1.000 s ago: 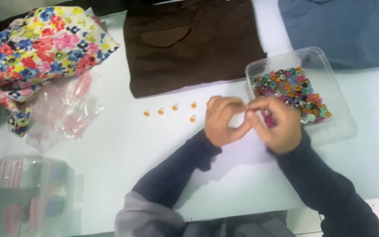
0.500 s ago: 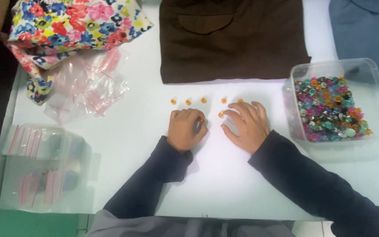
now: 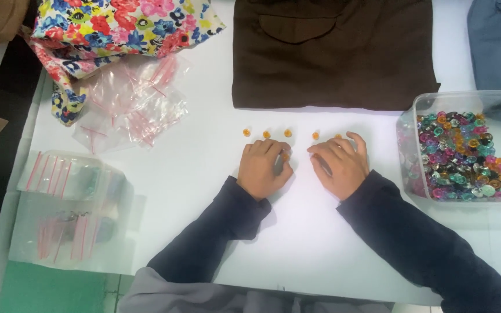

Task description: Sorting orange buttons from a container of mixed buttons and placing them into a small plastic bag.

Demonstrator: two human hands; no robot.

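A row of small orange beads (image 3: 266, 134) lies on the white table (image 3: 204, 174), just below a folded brown garment (image 3: 331, 52). My left hand (image 3: 261, 171) rests on the table under the row, fingers curled, thumb and forefinger pinching one more orange bead (image 3: 285, 155). My right hand (image 3: 340, 167) lies palm down beside it with fingers spread, its fingertips near the two rightmost beads (image 3: 315, 135). It holds nothing that I can see. Both arms wear dark sleeves.
A clear plastic tub (image 3: 413, 104) of mixed coloured beads stands at the right. Small clear zip bags (image 3: 129, 104) lie at the upper left beside a floral fabric bag (image 3: 117, 23). More bags sit stacked at the left edge (image 3: 65, 203). A blue garment (image 3: 500, 40) lies top right.
A second ago my hands were raised and pressed together beside the tub. They have since come down apart onto the table below the bead row and have hardly moved for half a second.
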